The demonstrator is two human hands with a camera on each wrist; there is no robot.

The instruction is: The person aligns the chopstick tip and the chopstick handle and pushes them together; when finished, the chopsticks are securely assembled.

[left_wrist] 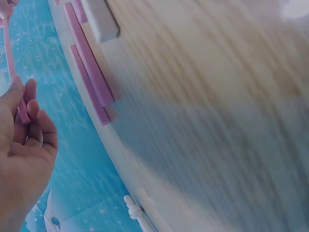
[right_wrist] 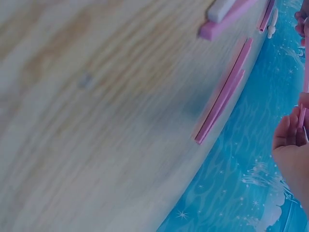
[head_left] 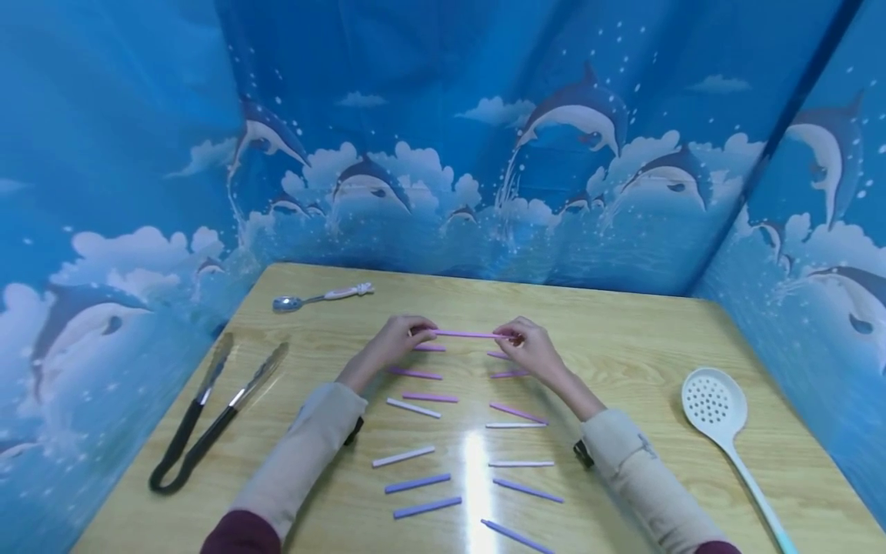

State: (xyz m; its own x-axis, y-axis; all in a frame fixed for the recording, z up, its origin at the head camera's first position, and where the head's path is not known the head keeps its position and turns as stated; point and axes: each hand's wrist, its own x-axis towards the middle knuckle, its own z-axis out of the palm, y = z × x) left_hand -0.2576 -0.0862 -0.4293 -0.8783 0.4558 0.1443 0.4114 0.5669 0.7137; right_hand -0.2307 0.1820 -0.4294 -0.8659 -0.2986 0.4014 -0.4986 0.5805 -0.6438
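A thin pink stick (head_left: 467,334) is held level above the table, stretched between two hands. My left hand (head_left: 404,338) pinches its left end between thumb and fingers, and my right hand (head_left: 531,348) pinches the right end. In the left wrist view, the tip of that stick (left_wrist: 23,113) pokes out past the thumb. Below the hands, two loose columns of sticks lie on the table: pink sticks (head_left: 430,398) farthest away, white sticks (head_left: 404,456) in the middle, blue-violet sticks (head_left: 427,508) nearest. My forearms pass over or beside the columns and partly cover some pink ones.
Black-handled tongs (head_left: 201,419) lie spread at the left of the wooden table (head_left: 609,338). A small spoon (head_left: 321,296) with a pink-white handle rests at the back left. At the right lies a white slotted ladle (head_left: 716,404). A blue dolphin-print curtain (head_left: 443,138) hangs behind the table.
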